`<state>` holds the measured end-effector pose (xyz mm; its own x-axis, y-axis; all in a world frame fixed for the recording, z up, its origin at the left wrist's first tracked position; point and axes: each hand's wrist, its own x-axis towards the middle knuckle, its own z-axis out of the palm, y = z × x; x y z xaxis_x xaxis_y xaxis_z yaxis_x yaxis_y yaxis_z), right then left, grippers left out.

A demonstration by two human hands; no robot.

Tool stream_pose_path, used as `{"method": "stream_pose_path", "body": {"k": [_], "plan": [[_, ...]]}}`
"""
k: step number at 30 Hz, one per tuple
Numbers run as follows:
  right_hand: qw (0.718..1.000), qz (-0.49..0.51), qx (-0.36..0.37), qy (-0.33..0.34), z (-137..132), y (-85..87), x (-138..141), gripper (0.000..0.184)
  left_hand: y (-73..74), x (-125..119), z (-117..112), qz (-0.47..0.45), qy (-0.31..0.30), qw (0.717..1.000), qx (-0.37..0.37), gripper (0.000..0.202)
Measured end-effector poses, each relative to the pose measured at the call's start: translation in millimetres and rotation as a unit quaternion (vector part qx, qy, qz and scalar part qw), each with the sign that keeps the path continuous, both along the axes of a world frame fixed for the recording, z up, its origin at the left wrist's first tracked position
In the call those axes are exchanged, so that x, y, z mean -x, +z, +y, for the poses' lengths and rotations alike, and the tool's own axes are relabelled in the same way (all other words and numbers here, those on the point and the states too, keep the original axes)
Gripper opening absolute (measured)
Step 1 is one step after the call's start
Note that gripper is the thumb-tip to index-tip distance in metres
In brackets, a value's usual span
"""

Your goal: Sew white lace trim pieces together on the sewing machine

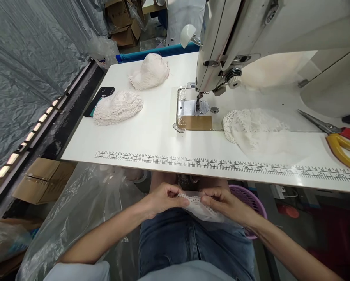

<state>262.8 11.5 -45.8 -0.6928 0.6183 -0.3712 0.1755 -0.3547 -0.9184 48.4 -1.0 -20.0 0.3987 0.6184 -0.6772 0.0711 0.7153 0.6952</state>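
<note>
Over my lap, just below the table's front edge, I hold a thin white piece of lace-edged fabric [202, 208]. My left hand [167, 200] pinches the lace border at its left end. A short way along the same border, my right hand [221, 201] grips it between thumb and fingers. Part of the fabric hangs below the right hand. Beyond the edge stands a white sewing machine [218, 50], its presser foot [197, 103] over the metal plate. More sheer lace-edged fabric [253, 127] lies right of the needle area.
A stack of lace pieces [119, 107] partly covers a dark phone [105, 92]. Behind it sits a cream fabric bundle [151, 72]. Yellow-and-red scissors [335, 134] lie at the right. A printed ruler [221, 164] runs along the front edge. Below is a purple basket [251, 203].
</note>
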Motion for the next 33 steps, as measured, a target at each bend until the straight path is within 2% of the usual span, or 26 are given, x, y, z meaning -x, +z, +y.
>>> {"method": "stream_pose_path", "body": {"k": [5, 10, 15, 21, 25, 28, 33], "plan": [[0.999, 0.014, 0.039, -0.006, -1.3, 2.8, -0.3, 0.033, 0.0, 1.5, -0.7, 0.026, -0.018, 0.999, -0.006, 0.038], [0.999, 0.004, 0.029, -0.022, -2.2, 4.4, 1.2, 0.037, -1.0, 0.9, -1.0, 0.042, -0.034, 0.998, -0.039, 0.044], [1.0, -0.002, 0.0, -0.001, -4.2, 1.3, 2.2, 0.042, -6.2, -4.4, -4.1, 0.001, -0.012, 1.0, 0.011, 0.042], [1.0, 0.0, -0.017, -0.014, -7.1, -7.2, 1.1, 0.042, -6.1, -7.8, -4.7, 0.044, -0.014, 0.999, 0.014, 0.035], [0.999, 0.035, 0.027, -0.009, -7.1, -8.0, -2.8, 0.036, -3.3, -5.6, -3.4, 0.042, -0.014, 0.999, 0.008, 0.032], [0.996, 0.056, 0.066, 0.013, -6.5, -6.5, -7.4, 0.028, -4.0, -3.1, -4.0, -0.005, -0.015, 1.0, -0.001, 0.026], [0.993, 0.068, 0.083, 0.046, -6.2, -9.1, -18.1, 0.022, -7.6, 1.9, -5.6, -0.045, -0.017, 0.997, 0.059, 0.028]]}}
